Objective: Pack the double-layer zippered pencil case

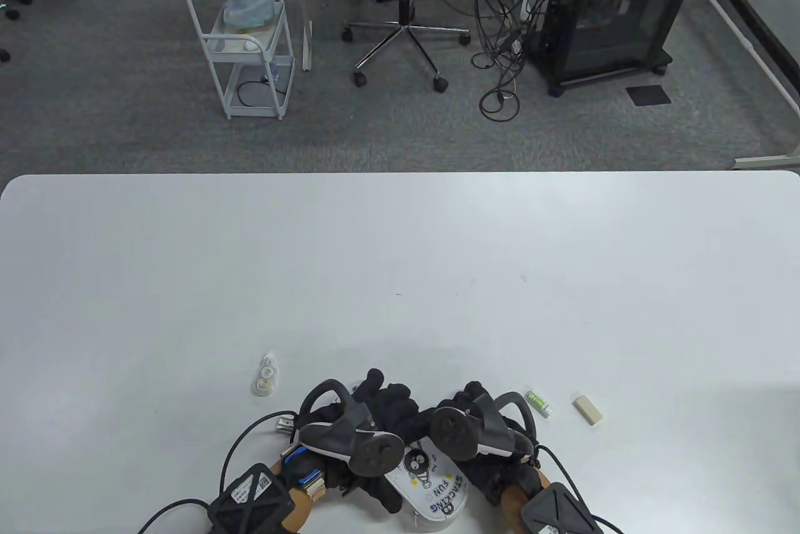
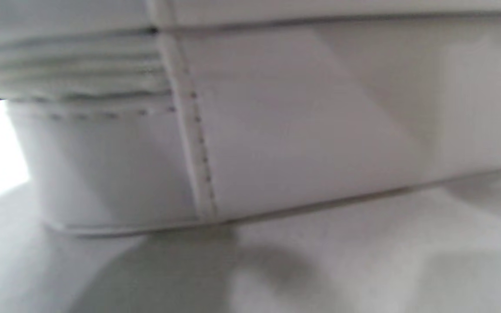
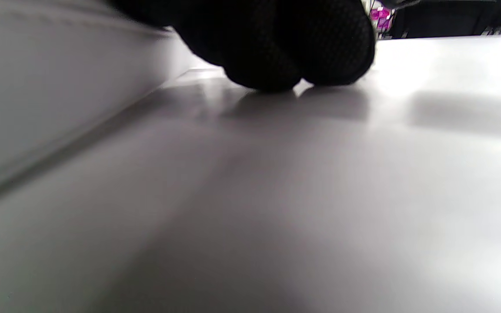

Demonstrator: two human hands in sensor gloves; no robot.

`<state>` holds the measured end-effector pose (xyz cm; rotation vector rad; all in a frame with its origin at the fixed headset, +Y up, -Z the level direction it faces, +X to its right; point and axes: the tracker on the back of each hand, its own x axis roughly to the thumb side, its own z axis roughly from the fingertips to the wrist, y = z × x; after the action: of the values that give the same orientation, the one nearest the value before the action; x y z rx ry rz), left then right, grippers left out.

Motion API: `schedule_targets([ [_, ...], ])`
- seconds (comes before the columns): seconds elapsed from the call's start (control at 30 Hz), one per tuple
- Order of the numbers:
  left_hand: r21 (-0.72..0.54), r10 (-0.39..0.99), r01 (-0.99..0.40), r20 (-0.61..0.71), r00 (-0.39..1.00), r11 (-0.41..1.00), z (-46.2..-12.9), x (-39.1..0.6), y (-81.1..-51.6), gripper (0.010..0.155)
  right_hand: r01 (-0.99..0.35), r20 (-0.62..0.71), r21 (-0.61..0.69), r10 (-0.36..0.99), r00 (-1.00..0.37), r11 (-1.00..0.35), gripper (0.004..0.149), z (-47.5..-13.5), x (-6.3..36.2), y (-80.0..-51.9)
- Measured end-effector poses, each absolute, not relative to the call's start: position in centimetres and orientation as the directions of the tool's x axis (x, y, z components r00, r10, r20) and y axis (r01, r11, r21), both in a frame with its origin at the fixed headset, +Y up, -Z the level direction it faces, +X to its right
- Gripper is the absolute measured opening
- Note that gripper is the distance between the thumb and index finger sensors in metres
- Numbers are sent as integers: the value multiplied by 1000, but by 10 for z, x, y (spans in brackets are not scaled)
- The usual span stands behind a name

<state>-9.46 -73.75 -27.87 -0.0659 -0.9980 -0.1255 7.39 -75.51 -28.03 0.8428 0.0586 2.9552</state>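
2 hands [image 1: 369, 428] [image 1: 481, 428] grip pencil case [image 1: 431, 487]; fingers curled, its long axis near-to-far.

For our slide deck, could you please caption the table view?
Both gloved hands, left hand and right hand, meet over a white pencil case; correction tape, green tube, eraser alongside.

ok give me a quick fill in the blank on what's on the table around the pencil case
1. The pencil case lies between the left hand and the ____ hand.
2. The correction tape lies on the ____ side of both hands in the table view.
3. The eraser lies to the right of the small ____ item.
4. All of them rest on a ____ table.

Missing words: right; left; green; white
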Motion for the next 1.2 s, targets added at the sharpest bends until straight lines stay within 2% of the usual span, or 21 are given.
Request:
schedule_targets([
  [0.1, 27, -128, 160, 733, 668, 987, -290, -108, -737, 114, -11, 483, -5, 7, -876, -1000, 44, -283, 91, -753],
  [0.2, -25, -100, 145, 605, 790, 989, -304, -129, -735, 108, 22, 402, -38, -36, -915, -999, 44, -289, 114, -751],
  [0.27, -90, -38, 126, 648, 761, 988, -306, -137, -736, 102, -104, 356, -37, 85, -931, -994, 44, -292, 117, -751],
  [0.37, -58, -74, 152, 670, 738, 987, -304, -144, -738, 97, 18, 318, -73, -41, -947, -997, 44, -293, 115, -750],
  [0.5, -86, -32, 96, 563, 826, 992, -307, -144, -740, 98, 39, 257, -97, -63, -964, -994, 44, -292, 110, -750],
  [0.73, -32, 9, 6, 442, 897, 999, -308, -145, -743, 100, 33, 153, -69, -44, -987, -997, 45, -276, 93, -750],
  [0.87, -57, 27, -4, 417, 909, 998, -305, -136, -744, 100, -19, 234, 10, 21, -972, -1000, 46, -261, 56, -753],
  [0.97, -3, -80, 90, 419, 905, 996, -296, -128, -744, 100, 176, 268, -98, -196, -943, -980, 46, -259, 44, -753],
  [1.03, 4, -54, 57, 426, 903, 998, -295, -129, -746, 101, 43, 274, -30, -49, -960, -999, 47, -262, 55, -755],
  [1.1, -4, -15, 19, 431, 902, 1000, -294, -131, -747, 101, -210, 239, 43, 214, -947, -977, 48, -268, 74, -755],
  [1.17, -4, -15, 18, 434, 901, 1000, -294, -132, -747, 100, -253, 192, 24, 253, -948, -967, 50, -271, 90, -747],
  [1.2, -6, -13, 17, 435, 900, 1000, -294, -132, -747, 100, -231, 166, -12, 226, -960, -973, 55, -271, 97, -743],
])
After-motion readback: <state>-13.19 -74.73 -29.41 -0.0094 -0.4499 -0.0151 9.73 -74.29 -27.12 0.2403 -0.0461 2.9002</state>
